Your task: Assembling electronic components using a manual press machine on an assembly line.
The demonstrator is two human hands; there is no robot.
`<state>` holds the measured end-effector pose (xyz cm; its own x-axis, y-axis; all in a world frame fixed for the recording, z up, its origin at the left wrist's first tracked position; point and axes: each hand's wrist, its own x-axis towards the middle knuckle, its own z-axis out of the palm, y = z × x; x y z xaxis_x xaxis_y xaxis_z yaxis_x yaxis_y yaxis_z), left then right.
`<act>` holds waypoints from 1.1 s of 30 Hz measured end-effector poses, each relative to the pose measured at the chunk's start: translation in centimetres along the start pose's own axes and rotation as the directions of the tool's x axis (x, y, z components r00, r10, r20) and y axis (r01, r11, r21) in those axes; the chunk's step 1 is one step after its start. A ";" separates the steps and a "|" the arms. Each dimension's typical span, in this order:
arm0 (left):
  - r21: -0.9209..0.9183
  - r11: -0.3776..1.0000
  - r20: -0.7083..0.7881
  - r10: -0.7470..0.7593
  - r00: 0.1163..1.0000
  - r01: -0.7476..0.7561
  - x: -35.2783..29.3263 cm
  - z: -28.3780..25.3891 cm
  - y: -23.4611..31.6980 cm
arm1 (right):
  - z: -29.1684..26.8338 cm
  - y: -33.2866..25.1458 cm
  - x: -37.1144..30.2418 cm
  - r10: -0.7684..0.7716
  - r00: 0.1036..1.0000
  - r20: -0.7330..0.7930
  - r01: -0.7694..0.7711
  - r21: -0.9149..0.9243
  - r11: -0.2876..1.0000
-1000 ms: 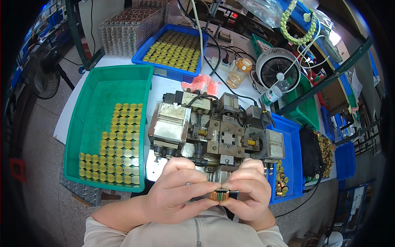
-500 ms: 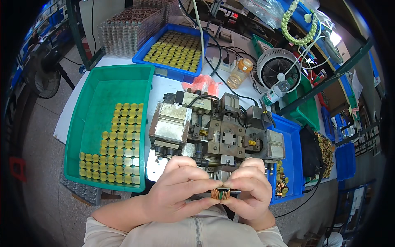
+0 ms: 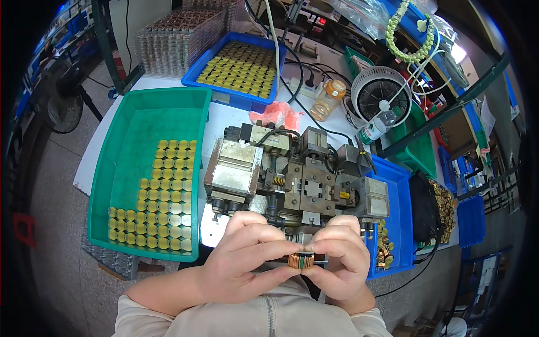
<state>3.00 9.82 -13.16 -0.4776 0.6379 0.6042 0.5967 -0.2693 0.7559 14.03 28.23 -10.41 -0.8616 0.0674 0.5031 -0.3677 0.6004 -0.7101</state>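
Note:
Between my two hands is a small copper-wound coil (image 3: 301,261) with a green strip down its side and thin wire leads at its top. My left hand (image 3: 241,253) pinches its left side with thumb and forefinger. On the right side, the thumb and fingertips of my right hand (image 3: 340,255) grip it as well. Just beyond the hands stands a metal clamping fixture (image 3: 310,188) with steel blocks and yellow springs. The coil is held in front of its near edge, apart from it. Fingertips cover the coil's two ends.
A green tray (image 3: 120,143) on the left holds rows of yellow-topped coils. Behind it, a blue tray (image 3: 193,76) carries many more. On the right, a blue bin (image 3: 400,210) contains loose copper coils. A bottle (image 3: 328,101), pink cloth (image 3: 278,116) and white fan (image 3: 382,92) stand behind the fixture.
The coil has tipped slightly in my fingers, so its leads and wound side show more clearly. Both hands have stayed almost in place.

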 end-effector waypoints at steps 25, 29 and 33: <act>0.008 1.000 -0.027 -0.024 0.999 0.024 0.0 -0.1 0.1 | 0.2 0.3 0.2 -0.012 1.000 0.005 0.012 0.016 1.000; 0.078 0.997 -0.057 0.010 0.998 -0.005 0.0 0.1 -0.1 | 0.5 -0.4 0.2 0.110 0.994 0.003 -0.109 0.185 0.977; 0.239 0.967 -0.083 0.109 0.991 -0.086 -0.2 0.4 -0.4 | 1.1 -2.0 -0.2 0.473 0.872 0.127 -0.441 0.623 0.646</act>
<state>3.08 10.11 -13.70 -0.4616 0.5432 0.7014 0.7724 -0.1428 0.6189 14.56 26.12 -9.64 -0.9694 0.2420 0.0403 -0.0755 -0.1381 -0.9875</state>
